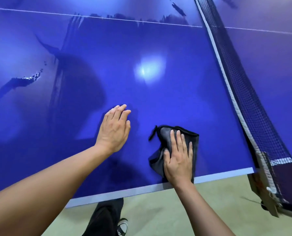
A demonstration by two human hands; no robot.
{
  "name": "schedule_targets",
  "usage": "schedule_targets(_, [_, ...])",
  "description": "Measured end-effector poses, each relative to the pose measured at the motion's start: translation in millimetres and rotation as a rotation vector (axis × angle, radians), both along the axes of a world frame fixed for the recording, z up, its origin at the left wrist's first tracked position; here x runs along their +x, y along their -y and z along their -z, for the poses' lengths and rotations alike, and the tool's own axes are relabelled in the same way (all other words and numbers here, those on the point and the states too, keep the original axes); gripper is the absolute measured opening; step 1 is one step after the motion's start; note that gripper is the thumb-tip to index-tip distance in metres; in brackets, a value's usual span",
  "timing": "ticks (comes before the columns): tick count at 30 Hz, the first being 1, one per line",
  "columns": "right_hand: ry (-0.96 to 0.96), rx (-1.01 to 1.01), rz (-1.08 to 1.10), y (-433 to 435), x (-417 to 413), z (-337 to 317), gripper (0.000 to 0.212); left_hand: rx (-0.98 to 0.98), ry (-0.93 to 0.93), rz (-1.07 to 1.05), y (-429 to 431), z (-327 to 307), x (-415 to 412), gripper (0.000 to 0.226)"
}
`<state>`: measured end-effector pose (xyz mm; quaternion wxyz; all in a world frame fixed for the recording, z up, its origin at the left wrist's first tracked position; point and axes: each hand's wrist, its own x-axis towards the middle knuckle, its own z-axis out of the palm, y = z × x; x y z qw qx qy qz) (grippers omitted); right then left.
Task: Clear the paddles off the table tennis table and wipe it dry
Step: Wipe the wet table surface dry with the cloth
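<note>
Nearest the lens, the right hand (178, 159) is pressed flat, fingers straight and slightly spread, on a crumpled dark grey cloth (162, 133) at the table tennis table's (159, 40) near edge, close to the net (244, 82). The left hand (114, 128) is held open, fingers together, holding nothing. A slanting streak of beaded water (25, 80) lies far left, nearer the left hand. No paddles are seen.

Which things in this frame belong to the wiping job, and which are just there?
Job: table; water streaks; cloth; right hand, pressing flat on the cloth; left hand, fingers straight. No paddles in view.

Just there: net; net clamp; floor; shoe.
</note>
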<state>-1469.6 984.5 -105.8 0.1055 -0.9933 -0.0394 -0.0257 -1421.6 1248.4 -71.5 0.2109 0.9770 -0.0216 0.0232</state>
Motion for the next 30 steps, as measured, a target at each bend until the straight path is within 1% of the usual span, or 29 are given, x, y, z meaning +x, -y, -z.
schedule_targets(2, [-0.013,-0.002,-0.042,-1.7,37.8,0.5,0.07,-0.016,0.011,-0.009,8.3,-3.7,27.2,0.046])
schedule_targets(6, [-0.016,0.011,0.01,-8.9,121.6,-0.3,0.07,-0.025,0.019,0.008,18.1,-5.7,78.8,0.046])
schedule_targets(14, [-0.024,0.038,-0.076,1.4,235.4,-2.8,0.07,-0.024,0.016,0.045,41.5,1.6,163.8,0.048])
schedule_targets(19, [-0.027,0.036,-0.137,16.5,326.8,-2.1,0.071,0.001,0.048,0.051,62.9,9.3,210.6,0.048])
schedule_targets(23, [0.006,0.073,-0.165,28.1,405.9,-2.7,0.073,0.043,0.069,0.004,71.5,15.6,242.4,0.047])
schedule_targets(25, [0.062,0.109,-0.122,32.7,440.8,-0.2,0.073,0.068,0.071,-0.059,75.0,18.2,260.6,0.047])
schedule_targets(28, [0.186,0.074,0.024,41.5,490.0,2.7,0.068,0.102,0.088,-0.146,79.3,19.4,283.7,0.047])
schedule_targets(30, [0.166,0.076,0.087,54.2,525.3,1.5,0.068,0.135,0.11,-0.197,81.1,20.3,295.8,0.048])
